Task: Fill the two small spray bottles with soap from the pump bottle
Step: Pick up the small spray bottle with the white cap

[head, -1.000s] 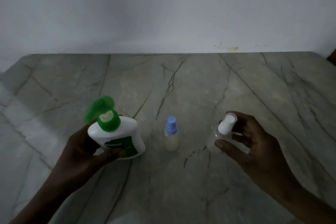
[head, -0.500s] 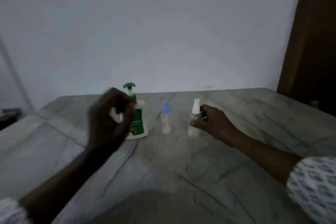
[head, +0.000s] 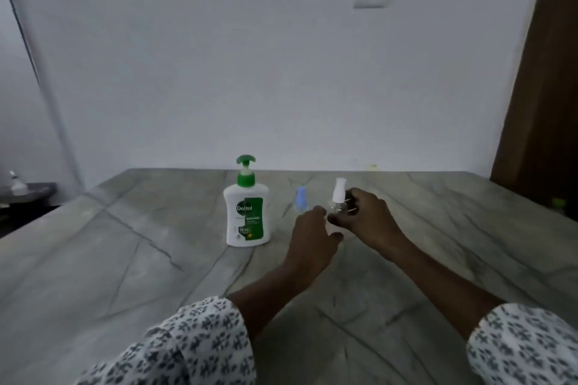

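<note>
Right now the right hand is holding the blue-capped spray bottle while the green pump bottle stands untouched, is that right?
Not quite. The head view shows the right hand gripping the white-capped spray bottle, not the blue-capped spray bottle, which stands to its left. The green pump bottle does stand untouched.

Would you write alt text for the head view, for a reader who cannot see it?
Right hand grips a white-capped spray bottle on a marble table; left hand hovers beside it. Blue-capped bottle and pump bottle stand left.
</note>
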Motion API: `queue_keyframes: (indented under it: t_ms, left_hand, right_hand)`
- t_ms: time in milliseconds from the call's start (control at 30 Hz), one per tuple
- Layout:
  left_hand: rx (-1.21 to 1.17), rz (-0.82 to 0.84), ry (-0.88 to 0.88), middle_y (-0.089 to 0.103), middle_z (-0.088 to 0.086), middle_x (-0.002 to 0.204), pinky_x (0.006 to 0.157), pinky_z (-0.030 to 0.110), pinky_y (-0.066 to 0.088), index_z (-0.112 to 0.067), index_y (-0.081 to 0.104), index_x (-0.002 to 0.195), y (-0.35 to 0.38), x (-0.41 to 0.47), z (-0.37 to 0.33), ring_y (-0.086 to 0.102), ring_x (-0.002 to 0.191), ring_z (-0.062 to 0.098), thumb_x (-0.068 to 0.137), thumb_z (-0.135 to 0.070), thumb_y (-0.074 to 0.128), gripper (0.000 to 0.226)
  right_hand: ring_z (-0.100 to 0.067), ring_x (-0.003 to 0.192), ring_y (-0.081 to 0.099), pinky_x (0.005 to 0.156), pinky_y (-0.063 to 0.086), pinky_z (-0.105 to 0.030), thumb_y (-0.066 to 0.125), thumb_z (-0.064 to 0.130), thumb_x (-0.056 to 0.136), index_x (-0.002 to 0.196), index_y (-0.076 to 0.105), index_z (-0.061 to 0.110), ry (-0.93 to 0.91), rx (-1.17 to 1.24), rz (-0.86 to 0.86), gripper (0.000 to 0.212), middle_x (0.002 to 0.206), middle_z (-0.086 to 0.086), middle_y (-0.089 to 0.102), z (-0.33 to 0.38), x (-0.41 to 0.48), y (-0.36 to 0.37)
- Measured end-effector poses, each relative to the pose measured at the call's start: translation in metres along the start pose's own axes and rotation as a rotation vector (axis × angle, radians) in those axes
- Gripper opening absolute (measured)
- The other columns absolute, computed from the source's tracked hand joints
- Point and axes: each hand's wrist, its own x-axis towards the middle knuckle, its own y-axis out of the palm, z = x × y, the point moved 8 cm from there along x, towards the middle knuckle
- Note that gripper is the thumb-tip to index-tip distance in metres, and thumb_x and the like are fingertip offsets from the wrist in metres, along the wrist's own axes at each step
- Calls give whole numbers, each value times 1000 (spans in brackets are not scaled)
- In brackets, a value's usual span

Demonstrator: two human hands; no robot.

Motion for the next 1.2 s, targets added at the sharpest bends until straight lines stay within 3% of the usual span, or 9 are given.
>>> queue_keyframes:
  t_ms: [133, 267, 400, 533, 700, 867, 1067, 1200]
  left_hand:
    - [-99, -61, -6, 66, -1, 95, 59, 13, 38, -14, 59, 99, 12, 1, 1, 56, 76, 5, 77, -24, 81, 33]
    - [-172, -90, -27, 62, -9, 85, 57, 4, 40, -13, 62, 99, 13, 6, 0, 51, 64, -6, 74, -22, 85, 35]
    - [-179, -71, -76, 56, -9, 72, 52, 13, 36, -18, 55, 85, 14, 6, 3, 49, 60, 2, 71, -26, 86, 34]
    - [-148, -74, -118, 62, -6, 81, 57, 13, 35, -19, 59, 92, 14, 7, 5, 54, 67, 4, 70, -31, 86, 37]
    - [-140, -62, -143, 63, -3, 81, 58, 15, 38, -18, 58, 90, 17, 10, 8, 55, 67, 8, 71, -31, 86, 37]
    - [-152, -53, -139, 63, -3, 81, 59, 16, 39, -18, 57, 90, 18, 11, 9, 55, 69, 10, 71, -31, 86, 36]
    - [-140, -54, -131, 62, -5, 80, 58, 12, 37, -18, 56, 89, 19, 12, 11, 57, 70, 9, 71, -32, 86, 37]
    - [-136, -34, -114, 64, -1, 80, 59, 13, 39, -17, 57, 87, 19, 15, 11, 58, 70, 12, 70, -30, 86, 37]
  right_hand:
    - [3, 73, 64, 55, 45, -7, 86, 34, 69, 94, 66, 19, -20, -5, 6, 36, 84, 8, 69, -6, -3, 3]
    - [-3, 79, 68, 63, 52, -18, 85, 41, 69, 98, 70, 17, -5, 4, 22, 41, 92, 5, 74, -13, -1, 1]
    - [-11, 82, 68, 66, 49, -18, 80, 43, 75, 98, 71, 18, 0, 43, -88, 35, 92, 3, 74, -8, 4, -24]
    - [-13, 74, 67, 66, 51, -26, 81, 40, 75, 82, 70, 15, -23, 118, -157, 27, 79, 0, 72, 4, 6, -38]
    - [-10, 58, 52, 53, 39, -13, 81, 35, 75, 75, 66, 8, -61, 75, -177, 31, 71, -7, 68, 15, 16, -32]
    - [-13, 63, 57, 55, 40, -10, 80, 31, 77, 77, 68, 9, -72, 75, -200, 26, 72, -5, 68, 16, 14, -29]
    - [-18, 65, 58, 54, 37, -17, 81, 39, 74, 83, 68, 4, -85, -116, -132, 39, 74, -8, 67, 14, 14, -17]
    - [-14, 66, 53, 55, 34, -13, 73, 31, 85, 92, 66, 3, -136, -193, -14, 29, 79, -6, 63, 18, 16, -12]
